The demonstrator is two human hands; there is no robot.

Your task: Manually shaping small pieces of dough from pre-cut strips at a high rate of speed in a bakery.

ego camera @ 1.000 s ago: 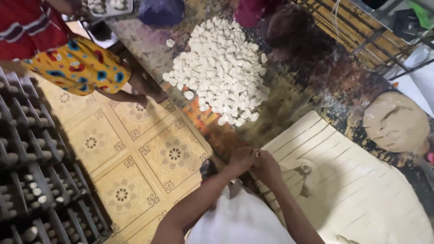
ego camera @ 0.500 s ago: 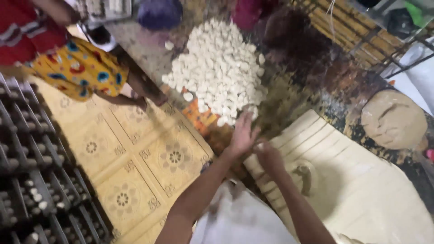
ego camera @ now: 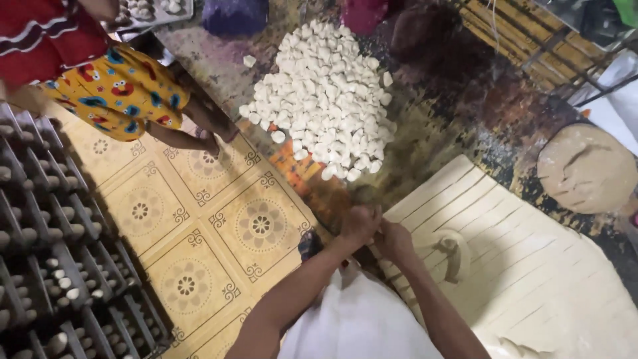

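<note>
fingers of both hands are bunched close together at the near edge of the worn, dark-stained work table [ego camera: 465,100], the left hand [ego camera: 361,225] and right hand [ego camera: 395,239] touching each other, curled narrow around what looks like the end of a pale dough strip [ego camera: 455,249]; whether each hand truly grips it i cannot tell, since the knuckles hide the fingertips. that strip lifts in a loose loop just right of the hands, off the wide flat sheet of cream dough scored into long parallel strips [ego camera: 531,266], which fills the near right of the scene.

the step in hand seems to be pinching or tearing small pieces off the strip's end. the next move would likely call for a short toss or carry to the far side, where the heap of small white dough lumps [ego camera: 325,100] lies well apart from the hands.

room to move: the table's left edge runs diagonally just left of the hands, dropping to the yellow patterned floor tiles [ego camera: 199,219], so a piece let go too far left would fall off. between hands and heap the table is bare and dark. a round tan ball of dough [ego camera: 588,169] sits at the far right. dark stacked trays holding small dough pieces [ego camera: 53,266] stand at the left, and another person in bright patterned shorts [ego camera: 113,90] stands at the far left.
</note>
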